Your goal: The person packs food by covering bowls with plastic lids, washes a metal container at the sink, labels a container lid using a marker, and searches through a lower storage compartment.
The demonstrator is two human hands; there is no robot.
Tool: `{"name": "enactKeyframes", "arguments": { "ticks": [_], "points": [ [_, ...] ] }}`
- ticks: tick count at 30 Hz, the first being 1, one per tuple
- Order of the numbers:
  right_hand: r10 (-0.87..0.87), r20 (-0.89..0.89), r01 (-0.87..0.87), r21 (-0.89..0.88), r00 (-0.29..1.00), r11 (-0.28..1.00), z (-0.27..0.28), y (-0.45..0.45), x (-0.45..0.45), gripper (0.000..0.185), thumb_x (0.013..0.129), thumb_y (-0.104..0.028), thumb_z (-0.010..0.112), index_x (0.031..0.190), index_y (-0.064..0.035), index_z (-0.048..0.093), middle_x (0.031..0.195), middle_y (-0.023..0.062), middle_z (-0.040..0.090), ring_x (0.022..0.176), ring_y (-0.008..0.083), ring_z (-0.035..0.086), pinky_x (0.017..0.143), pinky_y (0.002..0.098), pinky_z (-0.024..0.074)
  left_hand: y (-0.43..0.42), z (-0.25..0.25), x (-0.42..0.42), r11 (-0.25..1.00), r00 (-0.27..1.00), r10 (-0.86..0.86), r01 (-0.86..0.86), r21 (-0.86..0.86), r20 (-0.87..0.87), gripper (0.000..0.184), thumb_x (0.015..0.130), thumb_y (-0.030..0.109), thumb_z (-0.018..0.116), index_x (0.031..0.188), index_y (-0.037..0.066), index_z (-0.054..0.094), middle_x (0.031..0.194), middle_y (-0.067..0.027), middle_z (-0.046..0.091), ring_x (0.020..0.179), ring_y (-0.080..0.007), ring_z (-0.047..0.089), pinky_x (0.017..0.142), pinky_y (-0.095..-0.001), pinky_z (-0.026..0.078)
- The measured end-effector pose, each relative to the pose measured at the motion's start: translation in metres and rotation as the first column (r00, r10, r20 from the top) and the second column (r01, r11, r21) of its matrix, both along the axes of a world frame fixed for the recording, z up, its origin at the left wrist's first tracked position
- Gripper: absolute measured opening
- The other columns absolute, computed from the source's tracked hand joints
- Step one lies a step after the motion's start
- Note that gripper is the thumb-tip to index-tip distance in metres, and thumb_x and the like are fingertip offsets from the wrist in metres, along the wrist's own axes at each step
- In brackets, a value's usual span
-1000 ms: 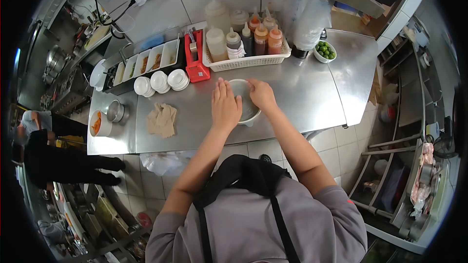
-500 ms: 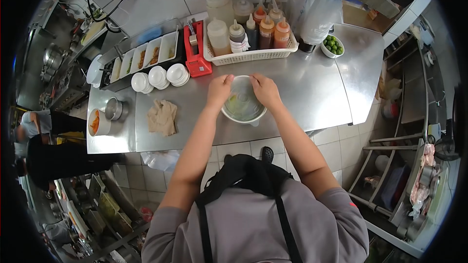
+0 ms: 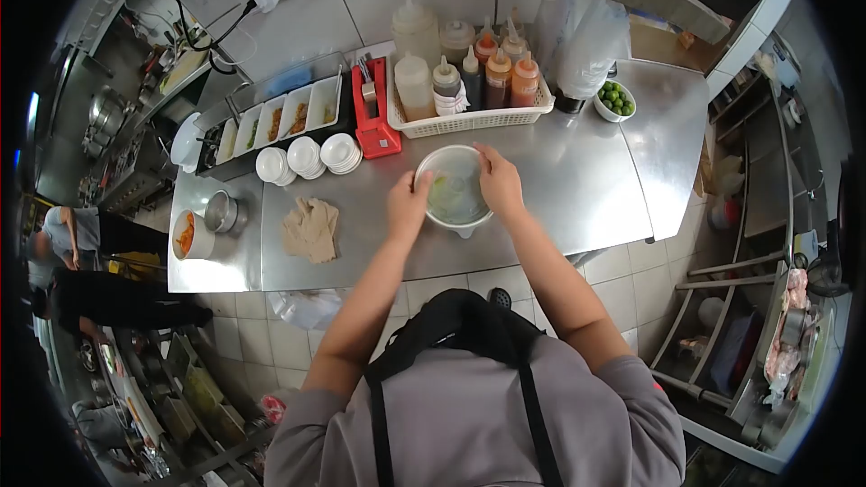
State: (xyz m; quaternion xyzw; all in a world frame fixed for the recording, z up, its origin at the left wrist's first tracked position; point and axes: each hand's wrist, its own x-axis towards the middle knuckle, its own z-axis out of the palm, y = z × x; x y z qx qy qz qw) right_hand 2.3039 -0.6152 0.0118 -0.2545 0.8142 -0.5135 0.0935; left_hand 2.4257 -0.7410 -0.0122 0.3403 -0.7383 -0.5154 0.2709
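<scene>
A round white takeaway bowl (image 3: 454, 186) with a clear lid stands at the front of the steel counter. Something pale green shows through the lid, but I cannot make out the food. My left hand (image 3: 409, 206) grips the left side of the bowl, thumb up by the rim. On the opposite side, my right hand (image 3: 502, 182) holds the upper right of the rim, its thumb along the lid's edge. The fingers under the rim are partly hidden. A small tab of the lid sticks out towards me.
Behind the bowl, a white basket (image 3: 469, 124) holds several sauce bottles. Left of it are a red device (image 3: 375, 117), stacked white dishes (image 3: 307, 156) and a topping tray (image 3: 236, 153). A beige cloth (image 3: 310, 230) lies left; limes (image 3: 616, 99) sit right. Two people stand far left.
My left hand has slid from the far rim down to the bowl's left side. My right hand has shifted slightly down the right rim. The view has tilted a little.
</scene>
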Motion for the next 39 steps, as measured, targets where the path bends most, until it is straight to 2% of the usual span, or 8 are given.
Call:
{"name": "enactKeyframes", "arguments": {
  "ticks": [4, 7, 14, 23, 29, 34, 35, 39],
  "points": [
    [0.015, -0.076, -0.014, 0.006, 0.997, 1.000, -0.011, -0.002, -0.006, 0.025, 0.088, -0.024, 0.045, 0.097, -0.0058, 0.059, 0.088, 0.0210, 0.060, 0.083, 0.0367, 0.056, 0.073, 0.0406, 0.0436, 0.005, 0.004, -0.008, 0.986, 0.999, -0.031, 0.032, 0.161, -0.009, 0.036, 0.086, 0.030, 0.053, 0.103, -0.002, 0.058, 0.092, -0.0109, 0.063, 0.082, -0.0173, 0.057, 0.075, -0.0278, 0.043],
    [0.163, 0.130, -0.156, -0.058, 0.978, 0.986, -0.015, -0.009, -0.024, 0.025, 0.088, -0.025, 0.046, 0.093, -0.0030, 0.058, 0.083, 0.0194, 0.060, 0.078, 0.0348, 0.057, 0.070, 0.0384, 0.0430, 0.005, 0.009, -0.019, 0.981, 0.998, -0.020, 0.030, 0.193, -0.053, 0.035, 0.087, 0.029, 0.053, 0.103, -0.002, 0.058, 0.092, -0.0099, 0.062, 0.082, -0.0161, 0.056, 0.075, -0.0276, 0.042],
    [0.295, 0.135, -0.291, -0.047, 0.946, 0.956, -0.011, -0.023, -0.047, 0.028, 0.087, -0.026, 0.049, 0.087, 0.0005, 0.056, 0.072, 0.0147, 0.057, 0.069, 0.0251, 0.053, 0.067, 0.0339, 0.0411, -0.002, 0.017, -0.031, 0.854, 0.992, -0.072, 0.113, 0.508, -0.100, 0.039, 0.089, 0.031, 0.050, 0.111, 0.000, 0.055, 0.103, -0.0076, 0.059, 0.095, -0.0143, 0.052, 0.083, -0.0261, 0.039],
    [0.350, 0.230, -0.336, -0.098, 0.908, 0.937, -0.008, -0.029, -0.061, 0.024, 0.086, -0.024, 0.052, 0.089, -0.0005, 0.058, 0.073, 0.0077, 0.058, 0.069, 0.0152, 0.050, 0.067, 0.0297, 0.0408, -0.017, 0.011, -0.047, 0.827, 0.982, -0.137, 0.184, 0.531, -0.127, 0.043, 0.086, 0.034, 0.054, 0.111, -0.002, 0.055, 0.106, -0.0087, 0.058, 0.099, -0.0143, 0.050, 0.086, -0.0253, 0.037],
    [0.375, 0.214, -0.357, -0.121, 0.902, 0.926, -0.015, -0.034, -0.066, 0.023, 0.085, -0.023, 0.055, 0.088, -0.0005, 0.059, 0.073, 0.0067, 0.058, 0.069, 0.0141, 0.051, 0.066, 0.0281, 0.0414, -0.026, 0.015, -0.054, 0.815, 0.974, -0.174, 0.225, 0.535, -0.145, 0.040, 0.084, 0.032, 0.058, 0.102, -0.004, 0.060, 0.095, -0.0064, 0.061, 0.086, -0.0124, 0.054, 0.077, -0.0251, 0.041],
    [0.346, 0.309, -0.326, -0.116, 0.886, 0.938, -0.013, -0.034, -0.067, 0.022, 0.083, -0.022, 0.057, 0.087, -0.0001, 0.061, 0.072, 0.0089, 0.059, 0.068, 0.0160, 0.052, 0.065, 0.0288, 0.0419, -0.034, 0.014, -0.058, 0.895, 0.970, -0.243, 0.235, 0.380, -0.028, 0.038, 0.084, 0.032, 0.057, 0.102, -0.002, 0.060, 0.094, -0.0053, 0.061, 0.082, -0.0108, 0.054, 0.075, -0.0242, 0.042],
    [0.340, 0.256, -0.327, -0.096, 0.905, 0.940, -0.013, -0.034, -0.066, 0.021, 0.082, -0.020, 0.057, 0.086, 0.0003, 0.060, 0.072, 0.0096, 0.059, 0.068, 0.0170, 0.053, 0.065, 0.0291, 0.0419, -0.036, 0.012, -0.057, 0.898, 0.961, -0.276, 0.257, 0.358, 0.004, 0.039, 0.085, 0.032, 0.056, 0.102, -0.002, 0.060, 0.094, -0.0052, 0.061, 0.082, -0.0105, 0.054, 0.075, -0.0238, 0.041],
    [0.330, -0.006, -0.329, -0.073, 0.944, 0.941, -0.001, -0.031, -0.058, 0.014, 0.080, -0.012, 0.056, 0.083, 0.0019, 0.058, 0.077, 0.0134, 0.058, 0.070, 0.0237, 0.055, 0.066, 0.0322, 0.0427, -0.031, 0.009, -0.060, 0.862, 0.934, -0.305, 0.354, 0.363, -0.186, 0.038, 0.087, 0.033, 0.053, 0.103, -0.001, 0.060, 0.094, -0.0040, 0.060, 0.086, -0.0100, 0.053, 0.078, -0.0234, 0.040]
  ]
}}
